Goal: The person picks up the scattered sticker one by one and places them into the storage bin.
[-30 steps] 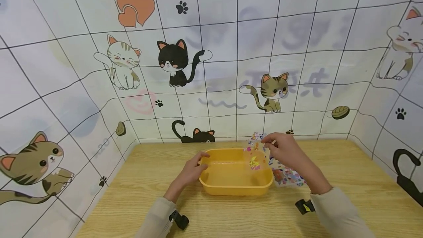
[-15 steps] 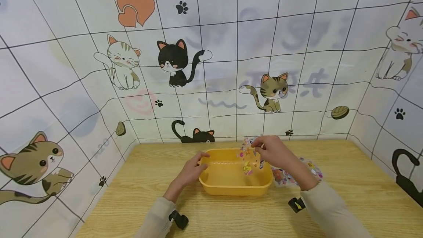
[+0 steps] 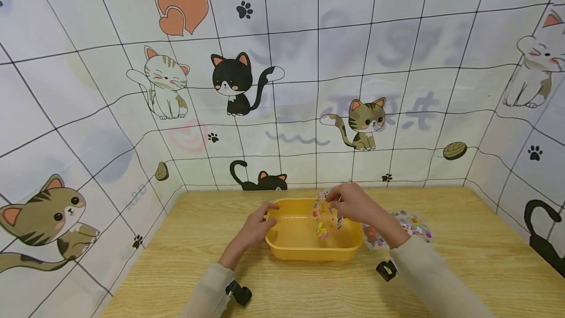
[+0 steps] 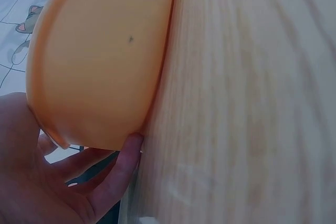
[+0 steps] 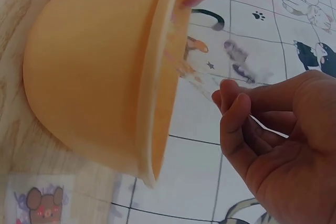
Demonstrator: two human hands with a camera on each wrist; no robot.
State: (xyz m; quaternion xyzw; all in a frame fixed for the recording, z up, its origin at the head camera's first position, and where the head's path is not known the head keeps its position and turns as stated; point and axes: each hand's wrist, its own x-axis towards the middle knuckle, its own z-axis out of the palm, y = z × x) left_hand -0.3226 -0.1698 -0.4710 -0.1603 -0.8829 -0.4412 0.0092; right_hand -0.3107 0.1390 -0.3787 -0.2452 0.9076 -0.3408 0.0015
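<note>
A yellow plastic basin (image 3: pixel 315 254) stands on the wooden table. My left hand (image 3: pixel 255 225) grips its left end, thumb over the rim; in the left wrist view the fingers (image 4: pixel 128 156) reach round the outer wall. Between thumb and fingertips, my right hand (image 3: pixel 353 203) pinches the upper edge of a clear sticker sheet (image 3: pixel 321 230) with small colourful prints. This sheet hangs upright over the right half of the basin, its lower part inside the rim. From the right wrist view, the pinched sheet (image 5: pixel 197 80) looks thin and see-through.
More clear printed sheets (image 3: pixel 416 225) lie on the table right of the basin, partly behind my right forearm. One shows a brown bear (image 5: pixel 46 208). A cat-patterned wall covering (image 3: pixel 300 161) rises behind the table (image 3: pixel 207 210) and at both sides.
My right hand has moved left and slightly down, bringing the sticker sheet from the basin's right rim to over its inside. The left hand has stayed on the basin.
</note>
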